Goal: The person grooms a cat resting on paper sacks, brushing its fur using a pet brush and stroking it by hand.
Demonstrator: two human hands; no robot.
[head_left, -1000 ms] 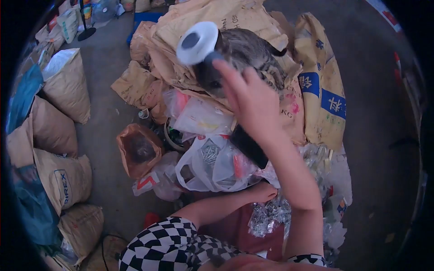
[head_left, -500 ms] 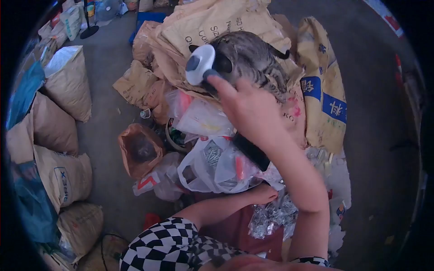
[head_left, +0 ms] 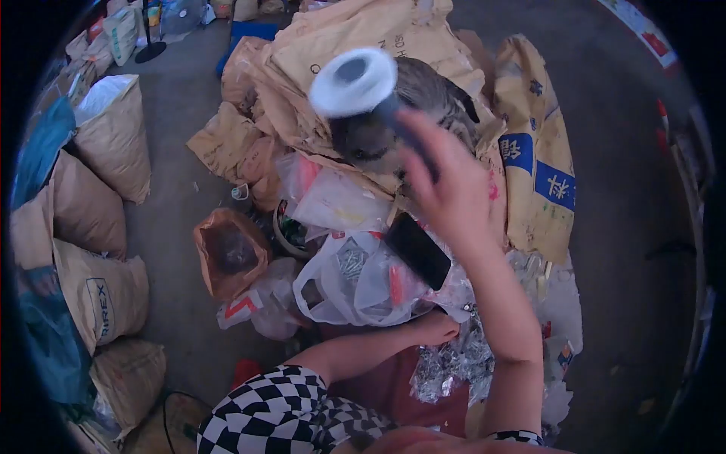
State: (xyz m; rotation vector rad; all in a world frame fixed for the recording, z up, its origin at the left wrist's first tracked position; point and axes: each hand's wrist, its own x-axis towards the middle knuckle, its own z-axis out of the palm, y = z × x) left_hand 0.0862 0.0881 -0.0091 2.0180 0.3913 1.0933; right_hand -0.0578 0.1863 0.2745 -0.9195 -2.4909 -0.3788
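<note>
My right hand (head_left: 454,178) is wrapped round the dark handle of a pet brush (head_left: 354,82), whose round white head has a dark oval on its back. The brush is raised over a grey tabby cat (head_left: 431,87) and hides part of it. The cat lies on crumpled brown paper sacks (head_left: 302,57). Lower down, my left hand (head_left: 437,328) is closed beside a white plastic bag (head_left: 329,291); whatever is in its fingers is hidden. A black phone (head_left: 418,250) lies on the bags between my hands.
Small clear plastic packets (head_left: 446,363) lie near my left hand. An open brown paper bag (head_left: 233,253) stands at the left of the pile. Full sacks (head_left: 102,291) line the left side. A yellowish sack with blue labels (head_left: 533,151) lies to the right.
My right hand has lifted the brush up and slightly right, away from the cat's head end. The phone, partly hidden before, now shows fully. My left hand stays nearly still.
</note>
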